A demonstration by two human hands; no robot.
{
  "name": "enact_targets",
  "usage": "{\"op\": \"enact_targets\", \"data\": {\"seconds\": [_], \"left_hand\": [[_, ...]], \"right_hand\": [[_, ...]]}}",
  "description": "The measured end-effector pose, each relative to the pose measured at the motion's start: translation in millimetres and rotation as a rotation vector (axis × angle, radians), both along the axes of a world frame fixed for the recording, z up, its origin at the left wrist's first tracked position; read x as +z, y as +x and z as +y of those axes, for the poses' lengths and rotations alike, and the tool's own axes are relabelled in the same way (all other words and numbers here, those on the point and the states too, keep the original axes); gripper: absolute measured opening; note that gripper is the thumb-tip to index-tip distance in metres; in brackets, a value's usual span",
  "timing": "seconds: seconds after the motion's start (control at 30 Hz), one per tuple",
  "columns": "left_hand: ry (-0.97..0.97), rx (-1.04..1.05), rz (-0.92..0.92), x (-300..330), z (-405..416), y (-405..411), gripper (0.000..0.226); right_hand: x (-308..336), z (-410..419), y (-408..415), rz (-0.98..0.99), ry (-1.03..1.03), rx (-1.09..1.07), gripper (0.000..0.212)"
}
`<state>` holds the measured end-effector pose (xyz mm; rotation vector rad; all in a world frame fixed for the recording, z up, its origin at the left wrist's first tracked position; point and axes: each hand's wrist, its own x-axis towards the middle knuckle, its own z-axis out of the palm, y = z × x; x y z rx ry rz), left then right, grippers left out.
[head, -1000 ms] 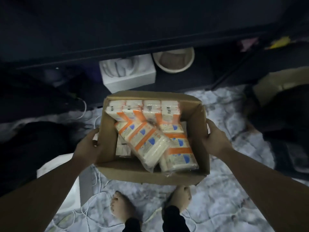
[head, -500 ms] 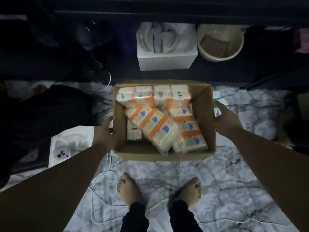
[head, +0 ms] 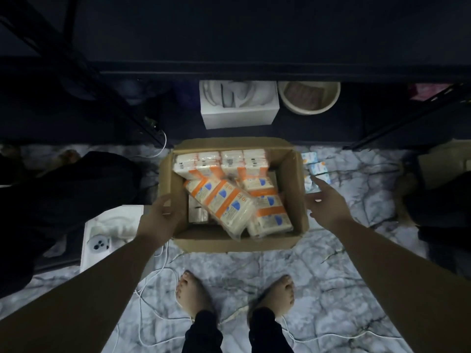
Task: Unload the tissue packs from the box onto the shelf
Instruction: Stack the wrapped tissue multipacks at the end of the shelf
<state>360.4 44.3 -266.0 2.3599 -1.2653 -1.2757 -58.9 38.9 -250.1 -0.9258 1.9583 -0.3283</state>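
An open cardboard box [head: 237, 243] sits low over the marble-patterned floor, in front of my bare feet. It holds several white tissue packs [head: 224, 203] with orange bands and blue marks, some upright at the far side, others lying slanted on top. My left hand [head: 160, 218] grips the box's left wall, thumb over the rim. My right hand [head: 329, 205] hovers just outside the right wall with fingers spread, holding nothing. The dark shelf [head: 229, 70] stands directly beyond the box.
On the low shelf level sit a white box [head: 238, 115] and a beige bowl [head: 309, 108]. Small tissue packets [head: 316, 167] lie on the floor right of the box. A white carton [head: 112, 234] and white cables [head: 158, 281] lie at left. Dark bundles flank both sides.
The box has dropped lower and farther from me, toward the floor by the shelf. My right hand has come off the box's right wall and opened; my left hand keeps its hold.
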Motion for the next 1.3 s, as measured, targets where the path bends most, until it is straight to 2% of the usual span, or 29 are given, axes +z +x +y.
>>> {"op": "enact_targets", "data": {"seconds": [0.1,0.2,0.3,0.47,0.57,0.63,0.77,0.9,0.97,1.13,1.3], "left_hand": [[-0.002,0.064,0.04,18.1,11.4,-25.7,0.049],[0.025,0.047,0.085,27.9,26.4,-48.2,0.04],[0.058,0.03,0.129,30.6,30.6,-65.8,0.038],[0.003,-0.192,0.095,2.2,9.9,-74.0,0.049],[-0.062,-0.279,0.068,-16.7,-19.6,-74.1,0.052],[-0.057,-0.28,0.063,-31.3,-36.3,-73.9,0.05],[0.003,-0.155,0.14,-53.4,-39.7,-76.0,0.05],[-0.04,-0.188,0.162,-60.7,-8.8,-83.1,0.049],[-0.065,-0.204,0.172,-65.1,3.0,-83.0,0.05],[-0.067,-0.232,0.171,-69.0,7.0,-80.8,0.06],[-0.047,-0.231,0.174,-72.7,5.6,-84.5,0.063]], "right_hand": [[19.1,8.2,10.2,-0.03,0.031,0.015,0.048],[31.2,21.7,22.0,-0.019,0.054,0.053,0.045],[31.8,23.9,36.5,-0.049,0.089,0.188,0.026],[13.2,8.5,69.4,-0.054,0.092,0.188,0.021],[-6.7,-8.8,79.2,0.046,0.023,0.189,0.054],[-10.0,-29.5,88.3,0.134,-0.071,0.252,0.055],[-18.9,-77.1,112.5,0.38,-0.312,0.525,0.064],[-38.5,-116.7,126.6,0.356,-0.227,0.717,0.084],[-48.9,-128.9,128.4,0.421,-0.153,0.826,0.09],[-54.2,-143.2,138.0,0.653,-0.166,0.976,0.098],[-61.5,-133.1,136.8,0.688,-0.347,1.034,0.092]]}}
